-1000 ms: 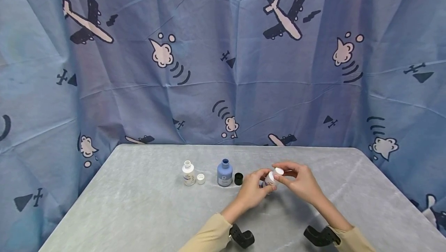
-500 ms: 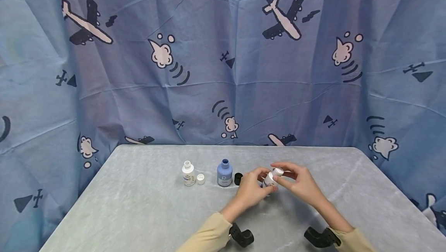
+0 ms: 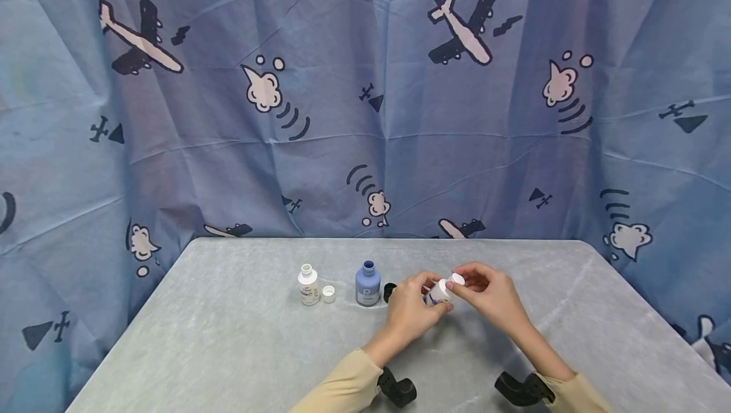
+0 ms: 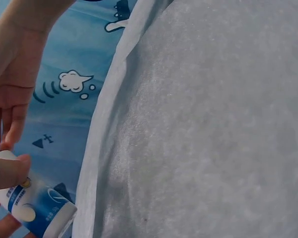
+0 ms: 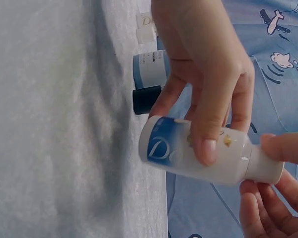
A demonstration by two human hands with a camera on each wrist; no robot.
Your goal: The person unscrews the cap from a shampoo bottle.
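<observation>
A small white bottle with a blue label (image 3: 438, 292) is held tilted above the table, its neck pointing up and right. My left hand (image 3: 410, 305) grips its body, thumb across the front, as the right wrist view also shows. With thumb and fingers, my right hand (image 3: 495, 294) pinches the white cap (image 5: 266, 166), which sits on the bottle's neck. Part of the label (image 4: 32, 206) shows in the left wrist view below my left thumb (image 4: 10, 171).
Left of my hands, an uncapped blue bottle (image 3: 368, 285) stands upright beside a black cap (image 3: 389, 290), partly hidden by my left hand. Farther left are an uncapped white bottle (image 3: 309, 286) and its white cap (image 3: 329, 294). A patterned curtain (image 3: 320, 115) hangs behind the table.
The held bottle leans a little more to the right than before. My right fingers have shifted slightly around the cap. The standing bottles and loose caps stay put.
</observation>
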